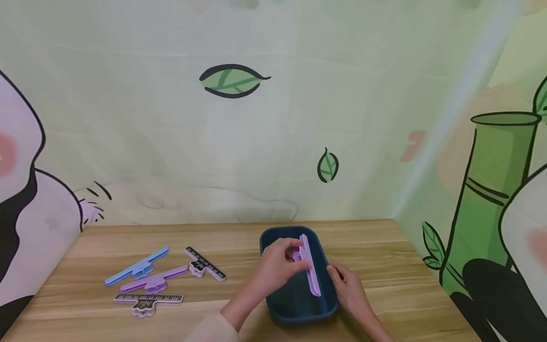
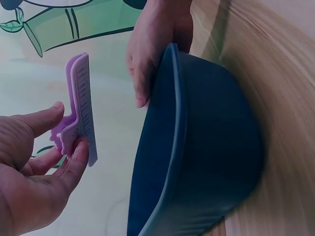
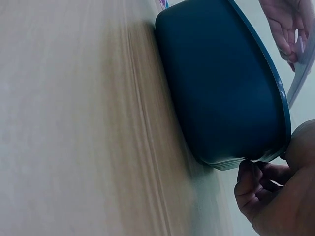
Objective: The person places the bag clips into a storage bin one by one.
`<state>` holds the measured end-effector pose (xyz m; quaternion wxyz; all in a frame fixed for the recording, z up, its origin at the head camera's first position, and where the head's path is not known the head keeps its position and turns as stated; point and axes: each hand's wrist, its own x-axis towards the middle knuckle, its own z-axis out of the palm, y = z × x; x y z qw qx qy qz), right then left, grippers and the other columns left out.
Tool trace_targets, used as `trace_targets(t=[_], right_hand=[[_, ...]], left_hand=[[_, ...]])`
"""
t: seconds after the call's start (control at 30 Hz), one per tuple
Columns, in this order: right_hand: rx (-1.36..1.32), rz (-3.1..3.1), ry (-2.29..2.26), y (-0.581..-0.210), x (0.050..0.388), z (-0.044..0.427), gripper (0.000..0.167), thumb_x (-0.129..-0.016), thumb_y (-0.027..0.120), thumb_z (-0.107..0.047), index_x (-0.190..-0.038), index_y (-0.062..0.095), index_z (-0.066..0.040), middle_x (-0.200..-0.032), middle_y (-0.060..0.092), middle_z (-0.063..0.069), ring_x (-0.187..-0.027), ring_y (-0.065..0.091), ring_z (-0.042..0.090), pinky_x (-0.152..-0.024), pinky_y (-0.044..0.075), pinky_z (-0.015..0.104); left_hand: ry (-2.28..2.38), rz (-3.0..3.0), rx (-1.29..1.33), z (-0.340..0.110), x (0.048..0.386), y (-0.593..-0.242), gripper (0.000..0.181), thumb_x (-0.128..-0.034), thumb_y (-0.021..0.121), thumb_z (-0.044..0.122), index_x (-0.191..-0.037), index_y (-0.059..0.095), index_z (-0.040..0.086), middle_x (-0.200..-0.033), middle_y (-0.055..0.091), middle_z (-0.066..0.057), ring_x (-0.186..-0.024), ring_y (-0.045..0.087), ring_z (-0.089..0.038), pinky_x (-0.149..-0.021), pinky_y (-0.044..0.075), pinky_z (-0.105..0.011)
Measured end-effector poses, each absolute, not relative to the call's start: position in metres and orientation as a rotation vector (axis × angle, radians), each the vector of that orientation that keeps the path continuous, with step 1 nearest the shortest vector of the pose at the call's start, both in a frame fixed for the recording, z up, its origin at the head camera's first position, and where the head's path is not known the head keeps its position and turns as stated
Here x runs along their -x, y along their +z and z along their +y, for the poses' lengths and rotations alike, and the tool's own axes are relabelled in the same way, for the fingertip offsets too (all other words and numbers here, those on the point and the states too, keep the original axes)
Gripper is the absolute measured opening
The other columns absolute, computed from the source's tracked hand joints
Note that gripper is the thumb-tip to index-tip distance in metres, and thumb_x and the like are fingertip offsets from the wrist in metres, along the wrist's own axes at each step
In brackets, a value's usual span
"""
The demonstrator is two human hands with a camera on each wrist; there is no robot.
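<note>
My left hand (image 1: 279, 266) pinches a purple clip (image 1: 311, 270) with a long straight bar, held above the dark blue bin (image 1: 295, 229). In the left wrist view the clip (image 2: 81, 108) is apart from the bin (image 2: 216, 132), with thumb and fingers at its scalloped handles. My right hand (image 1: 350, 287) grips the bin's right rim, thumb at the rim and fingers curled beneath it, as the right wrist view shows of this hand (image 3: 280, 187). The bin stands upright on the wooden table; its floor is partly hidden by my left hand and the clip.
Left of the bin lie a blue clip (image 1: 136, 268), another purple clip (image 1: 154, 280), and two piano-key patterned clips, one black (image 1: 207, 263) and one white-edged (image 1: 147, 300). A printed cloth (image 1: 273, 142) with leaves hangs behind the wooden table (image 1: 384, 256).
</note>
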<state>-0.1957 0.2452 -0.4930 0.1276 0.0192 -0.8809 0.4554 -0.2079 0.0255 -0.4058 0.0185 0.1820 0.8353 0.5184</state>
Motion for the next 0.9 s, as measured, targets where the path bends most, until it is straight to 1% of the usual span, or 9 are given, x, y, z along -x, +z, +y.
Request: trace_targets(t=[0.2, 0.33, 0.5, 0.63, 0.8, 0.9], right_hand=[[-0.025, -2.569, 1.359, -0.496, 0.197, 0.244, 0.027, -0.105, 0.06, -0.012, -0.123, 0.072, 0.003, -0.115, 0.074, 0.018, -0.099, 0.068, 0.023, -0.087, 0.056, 0.036], [-0.031, -2.575, 1.36, -0.494, 0.195, 0.243, 0.028, -0.105, 0.06, -0.012, -0.125, 0.071, 0.005, -0.118, 0.073, 0.019, -0.101, 0.068, 0.024, -0.088, 0.056, 0.038], [-0.049, -2.564, 1.356, -0.491, 0.194, 0.244, 0.028, -0.106, 0.059, -0.013, -0.123, 0.071, 0.005, -0.116, 0.073, 0.019, -0.1, 0.068, 0.024, -0.087, 0.056, 0.037], [-0.057, -2.56, 1.356, -0.491, 0.195, 0.245, 0.027, -0.106, 0.059, -0.012, -0.123, 0.072, 0.004, -0.114, 0.074, 0.018, -0.097, 0.068, 0.023, -0.086, 0.056, 0.035], [-0.046, -2.568, 1.367, -0.492, 0.195, 0.244, 0.027, -0.105, 0.06, -0.012, -0.123, 0.072, 0.004, -0.114, 0.074, 0.018, -0.097, 0.068, 0.023, -0.085, 0.056, 0.035], [-0.051, -2.568, 1.374, -0.493, 0.195, 0.244, 0.027, -0.105, 0.06, -0.012, -0.123, 0.072, 0.004, -0.113, 0.074, 0.017, -0.096, 0.069, 0.023, -0.084, 0.056, 0.034]], left_hand=[[1.595, 2.614, -0.572, 0.031, 0.208, -0.412, 0.049, -0.0877, 0.085, 0.021, -0.127, 0.067, -0.002, -0.105, 0.064, -0.009, -0.088, 0.061, -0.019, -0.077, 0.058, -0.03], [1.583, 2.629, -0.577, 0.033, 0.209, -0.414, 0.048, -0.0877, 0.085, 0.02, -0.126, 0.068, -0.002, -0.104, 0.064, -0.009, -0.087, 0.061, -0.018, -0.076, 0.058, -0.03], [1.566, 2.651, -0.591, 0.036, 0.211, -0.415, 0.046, -0.0874, 0.085, 0.02, -0.125, 0.069, -0.001, -0.103, 0.064, -0.009, -0.087, 0.061, -0.018, -0.076, 0.057, -0.029], [1.548, 2.632, -0.572, 0.038, 0.213, -0.415, 0.047, -0.0873, 0.085, 0.019, -0.126, 0.068, -0.002, -0.102, 0.063, -0.01, -0.087, 0.061, -0.02, -0.076, 0.058, -0.031], [1.525, 2.601, -0.524, 0.042, 0.214, -0.418, 0.049, -0.0864, 0.086, 0.017, -0.128, 0.068, -0.002, -0.109, 0.064, -0.013, -0.088, 0.06, -0.021, -0.076, 0.058, -0.033], [1.497, 2.618, -0.512, 0.045, 0.215, -0.422, 0.049, -0.0858, 0.087, 0.017, -0.127, 0.068, -0.002, -0.113, 0.065, -0.015, -0.089, 0.06, -0.022, -0.078, 0.058, -0.035]])
